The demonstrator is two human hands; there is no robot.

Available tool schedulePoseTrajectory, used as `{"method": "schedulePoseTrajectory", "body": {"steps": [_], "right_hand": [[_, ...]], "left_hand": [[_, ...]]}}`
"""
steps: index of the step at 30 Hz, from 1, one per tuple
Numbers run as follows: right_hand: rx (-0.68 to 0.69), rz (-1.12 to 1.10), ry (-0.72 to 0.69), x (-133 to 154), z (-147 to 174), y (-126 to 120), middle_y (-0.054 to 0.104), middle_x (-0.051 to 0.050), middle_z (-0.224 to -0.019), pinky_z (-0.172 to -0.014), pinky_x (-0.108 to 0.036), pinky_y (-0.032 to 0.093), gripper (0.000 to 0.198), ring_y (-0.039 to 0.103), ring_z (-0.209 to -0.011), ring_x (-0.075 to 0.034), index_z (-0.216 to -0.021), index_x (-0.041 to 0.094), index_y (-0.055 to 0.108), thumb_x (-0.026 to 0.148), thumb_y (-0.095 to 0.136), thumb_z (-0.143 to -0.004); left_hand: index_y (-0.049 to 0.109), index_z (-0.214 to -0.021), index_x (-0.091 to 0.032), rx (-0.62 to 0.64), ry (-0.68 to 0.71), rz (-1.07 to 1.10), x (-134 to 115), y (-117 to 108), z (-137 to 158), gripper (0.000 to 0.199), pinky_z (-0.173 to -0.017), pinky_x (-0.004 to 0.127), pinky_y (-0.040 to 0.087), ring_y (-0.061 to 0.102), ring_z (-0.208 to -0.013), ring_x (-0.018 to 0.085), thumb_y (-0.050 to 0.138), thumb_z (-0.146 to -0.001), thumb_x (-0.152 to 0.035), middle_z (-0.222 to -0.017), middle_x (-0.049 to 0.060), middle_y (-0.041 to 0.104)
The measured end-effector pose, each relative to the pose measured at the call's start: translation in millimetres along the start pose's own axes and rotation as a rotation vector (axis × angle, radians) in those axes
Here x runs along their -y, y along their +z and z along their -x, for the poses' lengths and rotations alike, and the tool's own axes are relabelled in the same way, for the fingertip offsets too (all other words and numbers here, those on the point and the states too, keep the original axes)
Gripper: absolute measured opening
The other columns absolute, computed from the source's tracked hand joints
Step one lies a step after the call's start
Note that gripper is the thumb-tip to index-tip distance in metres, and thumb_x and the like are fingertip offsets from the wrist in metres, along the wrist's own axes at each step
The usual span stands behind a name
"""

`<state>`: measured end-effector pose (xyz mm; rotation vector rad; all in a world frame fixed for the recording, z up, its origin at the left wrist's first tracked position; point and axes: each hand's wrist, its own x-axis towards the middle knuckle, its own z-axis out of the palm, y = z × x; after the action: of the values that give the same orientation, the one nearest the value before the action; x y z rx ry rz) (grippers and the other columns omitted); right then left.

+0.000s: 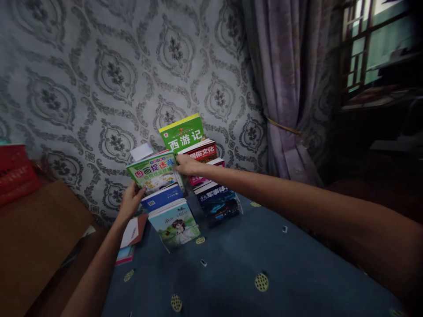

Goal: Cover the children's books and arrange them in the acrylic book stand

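My left hand (pixel 131 200) grips the lower left edge of a green picture book (pixel 152 174) with colourful lettering. My right hand (pixel 185 164) has its fingers closed at that book's right edge. The book stands tilted back, behind a blue book (pixel 162 197) and a light-blue book with a girl on its cover (pixel 176 225). A second row stands to the right: a tall green book (pixel 182 132) at the back, then a red one (pixel 204 151), a pink one (pixel 197 181) and a dark blue one (pixel 218 206) in front. My right forearm passes over part of this row.
A white sheet or book top (pixel 141 152) shows behind the left row. Flat books (pixel 130 233) lie on the left of the blue tablecloth (pixel 231 264). A cardboard box (pixel 39 246) and red basket (pixel 16 174) stand at far left. Patterned wall and purple curtain (pixel 287 79) rise behind.
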<state>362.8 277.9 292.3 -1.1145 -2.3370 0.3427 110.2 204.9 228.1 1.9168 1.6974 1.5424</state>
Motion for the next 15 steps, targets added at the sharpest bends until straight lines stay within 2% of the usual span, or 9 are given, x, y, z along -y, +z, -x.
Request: {"method": "schedulePoseTrajectory", "body": {"steps": [4, 8, 15], "right_hand": [[0.028, 0.054, 0.014, 3, 0, 0, 0.072, -0.016, -0.113, -0.073, -0.022, 0.047, 0.026, 0.068, -0.102, -0.024, -0.11, 0.008, 0.07, 0.02, 0.059, -0.089], [0.029, 0.09, 0.028, 6, -3, 2, 0.075, -0.013, -0.105, -0.072, -0.02, 0.047, 0.024, 0.069, -0.1, -0.021, -0.105, 0.012, 0.073, 0.024, 0.062, -0.088], [0.004, 0.092, 0.084, 10, -8, 5, 0.075, -0.014, -0.105, -0.072, -0.02, 0.048, 0.024, 0.069, -0.101, -0.023, -0.105, 0.012, 0.073, 0.023, 0.065, -0.086]], "left_hand": [[0.063, -0.091, -0.017, -0.025, -0.001, -0.26, 12, -3, -2, 0.028, -0.073, 0.034, 0.053, 0.065, -0.08, 0.023, 0.062, -0.074, -0.04, -0.082, 0.005, 0.071], [0.064, -0.094, -0.016, 0.054, -0.048, -0.468, 8, -6, -5, 0.021, -0.072, 0.032, 0.052, 0.066, -0.081, 0.023, 0.056, -0.081, -0.03, -0.085, 0.007, 0.072], [0.063, -0.092, -0.016, 0.094, -0.117, -0.562, -3, -8, -4, 0.019, -0.067, 0.029, 0.051, 0.068, -0.083, 0.024, 0.05, -0.09, -0.03, -0.088, 0.011, 0.073]]}}
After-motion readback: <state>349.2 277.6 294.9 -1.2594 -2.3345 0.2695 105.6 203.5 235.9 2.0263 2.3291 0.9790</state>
